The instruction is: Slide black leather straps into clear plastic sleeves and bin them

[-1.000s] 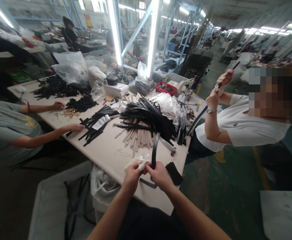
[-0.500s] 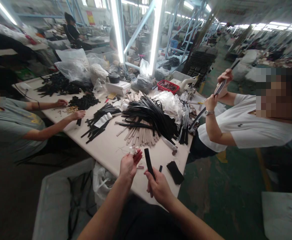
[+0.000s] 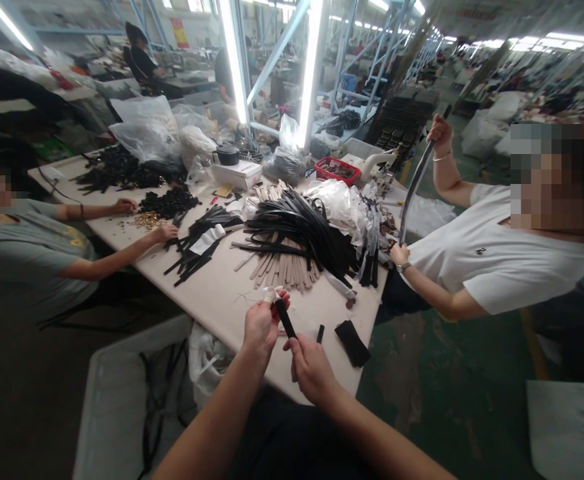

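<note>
A short black strap (image 3: pixel 286 319) runs between my hands over the table's near corner. My right hand (image 3: pixel 315 365) is closed on its lower end. At the upper end, the fingers of my left hand (image 3: pixel 262 325) close around the tip, and white wrapping (image 3: pixel 271 294) shows at that thumb or finger. Just right of my hands, a small black strip (image 3: pixel 321 333) and a stack of black rectangular pieces (image 3: pixel 352 343) lie on the table (image 3: pixel 212 293). Beyond them spreads a big heap of long black straps (image 3: pixel 297 223) over beige strips (image 3: pixel 287 270).
A co-worker in grey (image 3: pixel 27 253) sorts small black parts (image 3: pixel 169 200) at the left. At the right, another person in white (image 3: pixel 452 260) stretches a long dark strap (image 3: pixel 416 180). A white bin (image 3: pixel 102 400) stands below on the left. A red basket (image 3: pixel 337 170) is farther back.
My right hand has tilted the strap leftward, and its upper end has come into my left fingers, which have closed. The co-worker at the right has drawn the long strap out vertically.
</note>
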Motion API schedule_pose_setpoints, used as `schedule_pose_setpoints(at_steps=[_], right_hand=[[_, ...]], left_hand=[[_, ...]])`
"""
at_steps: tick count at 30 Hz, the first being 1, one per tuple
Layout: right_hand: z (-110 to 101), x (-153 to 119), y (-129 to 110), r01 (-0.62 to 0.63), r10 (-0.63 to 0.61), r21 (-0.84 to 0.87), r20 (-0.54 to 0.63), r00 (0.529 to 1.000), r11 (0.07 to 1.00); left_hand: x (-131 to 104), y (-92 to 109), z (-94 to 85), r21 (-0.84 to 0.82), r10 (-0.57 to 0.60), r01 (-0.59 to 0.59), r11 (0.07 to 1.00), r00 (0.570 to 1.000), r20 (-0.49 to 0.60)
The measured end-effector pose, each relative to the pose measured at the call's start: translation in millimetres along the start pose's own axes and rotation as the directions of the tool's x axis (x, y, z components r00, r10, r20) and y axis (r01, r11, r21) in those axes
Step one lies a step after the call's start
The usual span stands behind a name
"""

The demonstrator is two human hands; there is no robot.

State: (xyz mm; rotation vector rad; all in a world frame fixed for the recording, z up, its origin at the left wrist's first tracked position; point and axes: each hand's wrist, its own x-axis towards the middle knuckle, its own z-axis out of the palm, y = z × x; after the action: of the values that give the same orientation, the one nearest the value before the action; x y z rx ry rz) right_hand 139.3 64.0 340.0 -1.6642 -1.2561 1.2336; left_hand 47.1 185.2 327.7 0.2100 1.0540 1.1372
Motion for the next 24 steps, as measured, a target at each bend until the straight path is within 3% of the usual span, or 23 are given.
schedule_pose_setpoints(at_steps=[5, 12, 16, 21, 24], right_hand=[[-1, 0, 4, -0.053, 0.053, 0.044, 0.01, 0.999, 0.998], [-3, -1, 3, 0.027, -0.028, -0.042, -0.028, 0.999, 0.999], [-3, 0, 4, 0.004, -0.004, 0.001, 0.02, 1.0, 1.0], [1, 17, 15, -0.106, 0.098, 0.117, 0.074, 0.992, 0.987], [1, 28, 19, -0.084, 0.071, 0.144, 0.096, 0.993, 0.986]], left_hand=[[0, 1, -1.2, -0.018, -0.001, 0.001, 1.0, 1.0, 0.013], [-3, -2, -0.1, -0.018, -0.011, 0.011, 1.0, 1.0, 0.002], [-9, -4, 0.0, 0.037, -0.035, 0.033, 0.999, 0.999, 0.032], [-21, -18, -13.9, 0.102, -0.098, 0.09, 0.991, 0.992, 0.075], [-26, -24, -25.1, 0.164, -0.149, 0.134, 0.977, 0.985, 0.084]])
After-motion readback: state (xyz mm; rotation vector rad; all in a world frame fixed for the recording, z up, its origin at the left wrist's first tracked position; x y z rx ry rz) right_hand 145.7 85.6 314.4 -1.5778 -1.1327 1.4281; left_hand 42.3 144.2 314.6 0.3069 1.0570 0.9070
